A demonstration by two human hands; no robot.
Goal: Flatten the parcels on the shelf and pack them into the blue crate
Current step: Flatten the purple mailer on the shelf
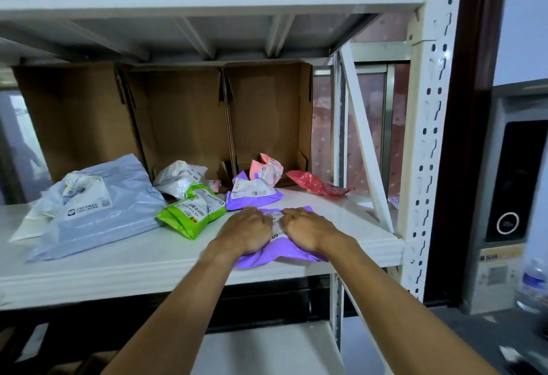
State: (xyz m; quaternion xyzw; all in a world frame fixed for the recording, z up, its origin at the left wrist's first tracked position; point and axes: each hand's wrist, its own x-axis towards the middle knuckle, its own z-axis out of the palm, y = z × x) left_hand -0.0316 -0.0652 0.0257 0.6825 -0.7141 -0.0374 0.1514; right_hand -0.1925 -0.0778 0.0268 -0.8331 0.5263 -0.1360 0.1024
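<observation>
Likely soft, slick (thin film), the purple parcel (281,254) lay beneath left hand (246,228) and right hand's (308,226) loosely bent, pressing fingers; pinch edges beside them.

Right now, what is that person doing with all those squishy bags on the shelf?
A person is squashing a purple parcel flat at the front of the white shelf, left hand and right hand both pressing down on it. Behind it lie a second purple parcel, a green parcel, a big grey parcel, a white parcel, a pink parcel and a red bag. The blue crate is not in view.
</observation>
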